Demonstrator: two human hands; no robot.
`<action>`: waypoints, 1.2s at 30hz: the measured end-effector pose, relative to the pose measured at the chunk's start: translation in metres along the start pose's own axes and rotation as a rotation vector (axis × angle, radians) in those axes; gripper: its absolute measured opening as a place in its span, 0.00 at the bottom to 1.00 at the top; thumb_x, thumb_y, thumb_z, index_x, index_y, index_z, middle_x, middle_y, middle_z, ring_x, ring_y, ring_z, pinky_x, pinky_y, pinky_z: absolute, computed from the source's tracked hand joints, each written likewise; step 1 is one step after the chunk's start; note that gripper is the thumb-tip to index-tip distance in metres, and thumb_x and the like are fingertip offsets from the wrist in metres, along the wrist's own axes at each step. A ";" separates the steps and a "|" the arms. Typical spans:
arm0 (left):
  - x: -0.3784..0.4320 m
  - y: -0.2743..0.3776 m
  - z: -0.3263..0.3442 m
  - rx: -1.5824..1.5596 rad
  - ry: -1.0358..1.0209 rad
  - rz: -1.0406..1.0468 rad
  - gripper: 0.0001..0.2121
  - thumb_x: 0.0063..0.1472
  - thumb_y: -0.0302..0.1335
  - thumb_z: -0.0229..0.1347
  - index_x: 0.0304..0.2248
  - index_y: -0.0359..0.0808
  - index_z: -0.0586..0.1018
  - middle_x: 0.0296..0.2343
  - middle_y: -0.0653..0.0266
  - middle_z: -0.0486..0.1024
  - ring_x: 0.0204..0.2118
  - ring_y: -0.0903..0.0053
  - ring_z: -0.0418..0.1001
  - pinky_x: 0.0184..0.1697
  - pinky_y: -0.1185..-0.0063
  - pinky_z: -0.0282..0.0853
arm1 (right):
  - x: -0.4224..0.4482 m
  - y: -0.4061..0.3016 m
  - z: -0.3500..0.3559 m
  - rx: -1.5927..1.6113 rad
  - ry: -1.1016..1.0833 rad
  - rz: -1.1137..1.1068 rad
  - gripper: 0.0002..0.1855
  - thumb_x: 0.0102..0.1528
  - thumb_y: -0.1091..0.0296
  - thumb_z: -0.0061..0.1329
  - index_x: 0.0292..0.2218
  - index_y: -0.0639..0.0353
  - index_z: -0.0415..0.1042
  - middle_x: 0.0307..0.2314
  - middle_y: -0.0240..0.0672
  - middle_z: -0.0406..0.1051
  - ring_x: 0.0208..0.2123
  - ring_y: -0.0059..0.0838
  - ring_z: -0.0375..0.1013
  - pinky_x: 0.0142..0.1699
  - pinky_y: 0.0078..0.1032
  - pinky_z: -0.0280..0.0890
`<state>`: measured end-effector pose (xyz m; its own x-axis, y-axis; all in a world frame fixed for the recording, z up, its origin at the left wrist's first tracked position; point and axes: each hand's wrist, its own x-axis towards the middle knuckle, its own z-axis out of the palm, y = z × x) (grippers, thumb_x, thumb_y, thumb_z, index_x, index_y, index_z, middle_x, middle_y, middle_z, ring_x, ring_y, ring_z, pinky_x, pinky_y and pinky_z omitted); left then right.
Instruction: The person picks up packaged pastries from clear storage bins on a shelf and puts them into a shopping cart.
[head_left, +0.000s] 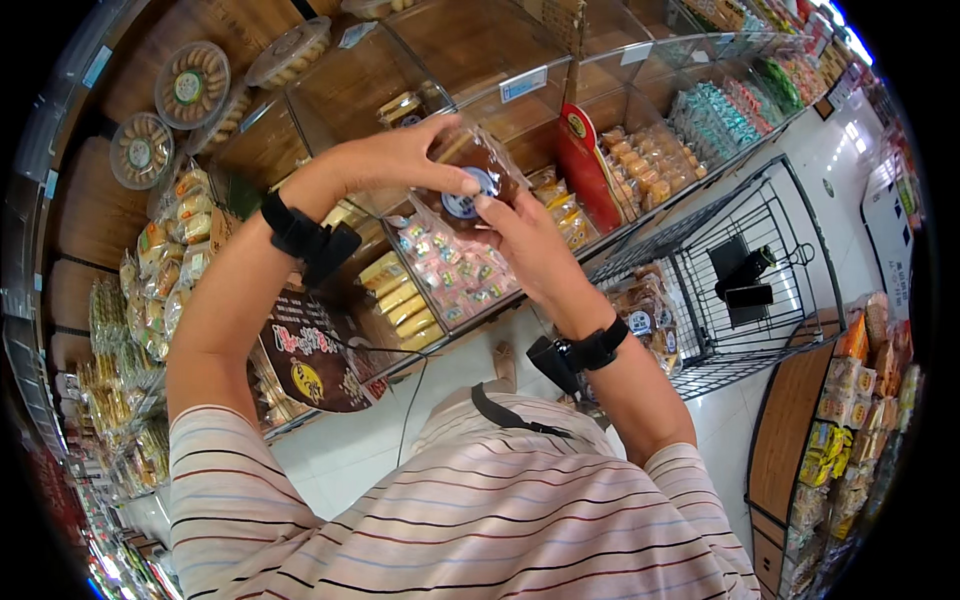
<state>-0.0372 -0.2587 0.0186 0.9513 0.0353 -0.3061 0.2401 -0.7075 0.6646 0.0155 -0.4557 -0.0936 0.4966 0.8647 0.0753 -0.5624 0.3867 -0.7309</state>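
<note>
Both hands hold a clear-wrapped brown baked good (487, 161) with a round blue-and-white label, raised over the shelf bins. My left hand (409, 157) grips its upper and left side, the thumb lying on the label. From the lower right, my right hand (525, 232) holds it with the thumb against the label's edge. Beneath it are a bin of small pink-and-white wrapped sweets (461, 270) and, to the left, yellow packaged cakes (397, 300). Similar brown packs (645, 319) with round labels lie in the shopping cart (750, 277) at the right.
Clear dividers (442, 82) separate the bins. A red sign board (589, 161) stands among them, and a dark printed sign (319, 360) hangs at the front. Round cookie tubs (193, 86) sit upper left. A cable (412, 390) hangs near my body; another display (795, 427) stands lower right.
</note>
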 end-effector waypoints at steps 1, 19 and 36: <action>0.003 -0.005 -0.009 -0.040 0.019 0.011 0.49 0.50 0.52 0.63 0.61 0.29 0.54 0.54 0.47 0.64 0.57 0.64 0.62 0.58 0.74 0.59 | 0.011 -0.001 0.004 0.002 -0.007 0.002 0.22 0.61 0.69 0.45 0.54 0.65 0.59 0.46 0.38 0.68 0.45 0.28 0.71 0.50 0.30 0.70; 0.128 -0.161 -0.158 0.415 0.100 -0.281 0.56 0.44 0.57 0.61 0.59 0.17 0.53 0.55 0.37 0.62 0.58 0.56 0.62 0.60 0.73 0.57 | 0.085 -0.001 -0.022 0.026 0.146 0.092 0.34 0.61 0.67 0.43 0.61 0.71 0.45 0.46 0.50 0.68 0.41 0.36 0.75 0.43 0.29 0.72; 0.192 -0.240 -0.074 0.592 0.034 -0.235 0.47 0.48 0.48 0.64 0.57 0.22 0.57 0.49 0.34 0.65 0.52 0.50 0.67 0.55 0.69 0.64 | 0.083 0.016 -0.073 0.041 0.192 0.200 0.30 0.62 0.68 0.40 0.60 0.68 0.48 0.43 0.49 0.71 0.40 0.34 0.75 0.41 0.27 0.72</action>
<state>0.1024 -0.0300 -0.1491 0.8944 0.2526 -0.3692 0.3050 -0.9481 0.0902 0.0961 -0.4007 -0.1486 0.4869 0.8500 -0.2011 -0.6865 0.2301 -0.6897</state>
